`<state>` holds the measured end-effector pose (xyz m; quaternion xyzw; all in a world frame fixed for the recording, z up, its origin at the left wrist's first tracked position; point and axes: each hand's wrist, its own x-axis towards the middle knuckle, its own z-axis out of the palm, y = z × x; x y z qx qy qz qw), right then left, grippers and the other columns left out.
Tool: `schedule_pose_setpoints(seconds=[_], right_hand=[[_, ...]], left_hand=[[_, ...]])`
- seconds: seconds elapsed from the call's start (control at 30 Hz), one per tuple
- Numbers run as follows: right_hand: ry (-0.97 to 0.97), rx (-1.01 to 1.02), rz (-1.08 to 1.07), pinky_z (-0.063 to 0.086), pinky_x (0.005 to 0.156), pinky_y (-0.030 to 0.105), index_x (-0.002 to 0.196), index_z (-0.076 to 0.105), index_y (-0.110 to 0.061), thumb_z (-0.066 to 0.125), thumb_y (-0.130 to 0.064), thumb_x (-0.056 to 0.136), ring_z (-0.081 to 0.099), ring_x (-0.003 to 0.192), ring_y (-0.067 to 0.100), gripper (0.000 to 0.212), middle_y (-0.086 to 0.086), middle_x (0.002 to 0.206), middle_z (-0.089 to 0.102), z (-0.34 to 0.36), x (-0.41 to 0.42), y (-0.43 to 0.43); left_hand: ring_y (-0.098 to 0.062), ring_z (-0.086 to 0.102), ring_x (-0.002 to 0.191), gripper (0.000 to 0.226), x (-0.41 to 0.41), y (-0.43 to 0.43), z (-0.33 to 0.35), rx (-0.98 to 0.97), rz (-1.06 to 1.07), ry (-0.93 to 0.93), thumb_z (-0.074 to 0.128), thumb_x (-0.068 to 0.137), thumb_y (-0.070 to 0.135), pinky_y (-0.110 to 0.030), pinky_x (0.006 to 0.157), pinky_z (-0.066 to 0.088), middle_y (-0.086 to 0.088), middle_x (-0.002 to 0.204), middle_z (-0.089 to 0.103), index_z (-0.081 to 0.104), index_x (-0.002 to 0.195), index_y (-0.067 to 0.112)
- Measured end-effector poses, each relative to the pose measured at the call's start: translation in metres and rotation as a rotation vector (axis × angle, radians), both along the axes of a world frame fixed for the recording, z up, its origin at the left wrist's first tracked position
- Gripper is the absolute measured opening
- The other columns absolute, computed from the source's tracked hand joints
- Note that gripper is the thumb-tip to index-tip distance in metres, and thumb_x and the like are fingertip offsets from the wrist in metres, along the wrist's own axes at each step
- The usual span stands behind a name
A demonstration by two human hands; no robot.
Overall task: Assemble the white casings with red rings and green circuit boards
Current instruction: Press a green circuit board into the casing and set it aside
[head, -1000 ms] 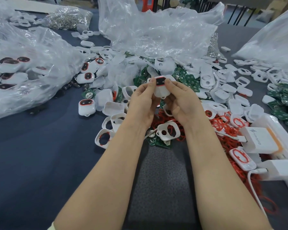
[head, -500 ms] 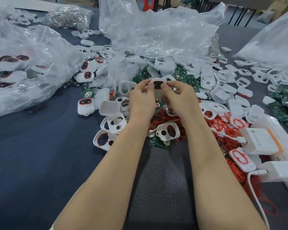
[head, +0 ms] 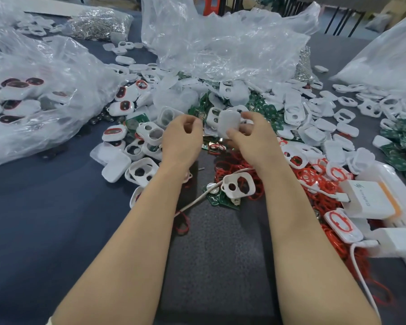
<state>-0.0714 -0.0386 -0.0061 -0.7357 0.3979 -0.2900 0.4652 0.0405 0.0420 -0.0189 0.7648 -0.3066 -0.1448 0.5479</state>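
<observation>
Clear plastic bag [head: 220, 48] lying beyond grip. Loose white casings [head: 314, 134], green circuit boards [head: 269, 111] and red rings [head: 233, 167] spreading around and beneath grip.

- **Grip:** Your right hand [head: 255, 137] is pinching plain white casing shell [head: 229, 123] between thumb and fingers, above pile.
- **Other hand:** Left hand [head: 182, 137] is curling just beside shell. Blurred, so cannot tell whether it is holding anything.
- **Judgement:** You are joining or checking casing. Next move is calling for aligned mating part.
- **Hidden:** Shell's inner face, so board and ring inside unconfirmed.
</observation>
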Motion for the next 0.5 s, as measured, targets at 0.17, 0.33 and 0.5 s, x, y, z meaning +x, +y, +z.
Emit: schedule_pose_setpoints(seconds=[0.17,0.33,0.5], right_hand=[[0.151,-0.134,0.16,0.051,0.091,0.045,0.109,0.068,-0.009,0.061,-0.008,0.089,0.067,0.094,0.026,0.022,0.012,0.099,0.071,0.007,0.01,0.012],[0.362,-0.364,0.069,0.039,0.086,0.031,0.11,0.064,-0.008,0.059,-0.014,0.09,0.058,0.105,0.029,0.021,0.013,0.109,0.067,0.001,0.023,0.012],[0.349,-0.416,0.011,0.037,0.081,0.029,0.106,0.065,-0.007,0.06,-0.013,0.089,0.058,0.103,0.032,0.019,0.015,0.105,0.067,-0.004,0.029,0.014]], left_hand=[[-0.012,0.063,0.091,0.019,0.004,0.009,0.002,0.129,-0.248,-0.143,0.059,0.094,0.025,-0.019,0.074,0.042,0.001,0.099,0.069,0.065,0.111,0.018],[-0.016,0.048,0.074,0.011,0.001,0.004,-0.001,0.187,-0.078,-0.261,0.058,0.094,0.021,-0.015,0.061,0.029,0.001,0.078,0.055,0.062,0.086,0.014],[-0.018,0.047,0.073,0.015,-0.001,0.0,-0.002,0.185,-0.022,-0.226,0.057,0.093,0.019,-0.019,0.059,0.024,0.001,0.075,0.053,0.066,0.09,0.009]])
